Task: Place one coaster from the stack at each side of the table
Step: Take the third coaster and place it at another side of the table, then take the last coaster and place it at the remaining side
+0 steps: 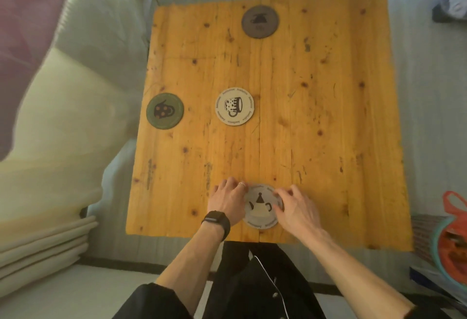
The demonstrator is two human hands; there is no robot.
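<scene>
A square wooden table (316, 121) fills the view. A grey coaster with a teapot print (260, 211) lies flat near the table's near edge. My left hand (227, 201) touches its left rim and my right hand (294, 205) its right rim, fingertips curled onto it. A pale coaster with a mug print (234, 106) lies near the table's middle; whether others lie under it I cannot tell. A green coaster (164, 111) sits by the left edge. A dark grey coaster (260, 22) sits by the far edge.
A pale cushioned seat (75, 106) and folded cushions (43, 248) stand left of the table. An orange and teal bag (452, 232) lies on the floor at the right. My dark-clothed legs (252, 283) are below the near edge.
</scene>
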